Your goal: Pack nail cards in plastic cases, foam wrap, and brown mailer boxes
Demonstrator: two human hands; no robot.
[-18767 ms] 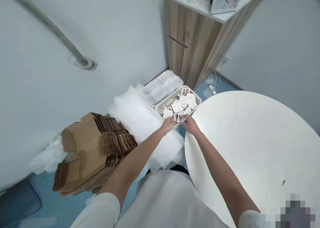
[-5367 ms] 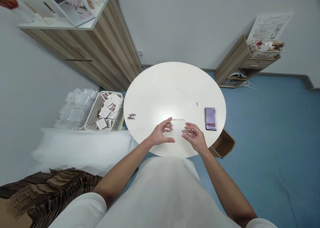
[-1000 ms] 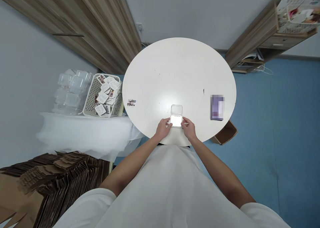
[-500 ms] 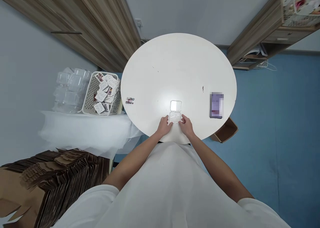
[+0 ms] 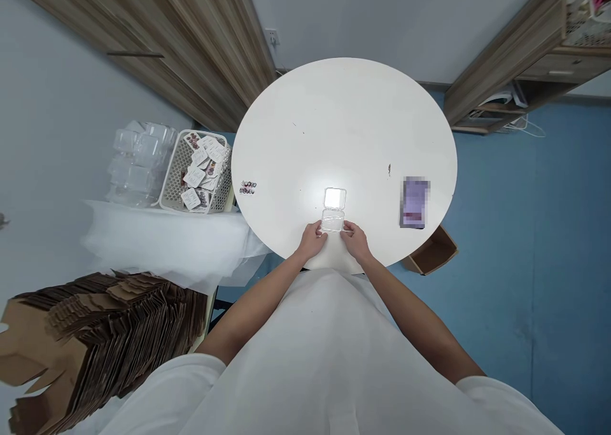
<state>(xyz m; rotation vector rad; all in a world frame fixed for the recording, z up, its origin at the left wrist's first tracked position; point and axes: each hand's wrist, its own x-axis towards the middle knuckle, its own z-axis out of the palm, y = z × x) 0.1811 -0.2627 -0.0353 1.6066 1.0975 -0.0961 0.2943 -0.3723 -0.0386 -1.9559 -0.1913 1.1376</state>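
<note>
A small clear plastic box lies near the front edge of the white round table, its hinged lid folded back away from me. My left hand grips the left side of the box's near half, fingers curled and thumb at the front corner. On the opposite side, my right hand holds the right edge in much the same way. Something thin and transparent, perhaps film, seems to lie in the near half; I cannot make it out. A card of dark, shiny small pieces rests at the table's left edge.
A pixelated purple item lies on the right of the table. Left of it stands a white basket of cards, beside stacked clear containers, white sheets and folded cardboard. A brown box sits below right.
The camera view has shifted slightly. Both hands keep their places at the sides of the open plastic box, with only small finger movement.
</note>
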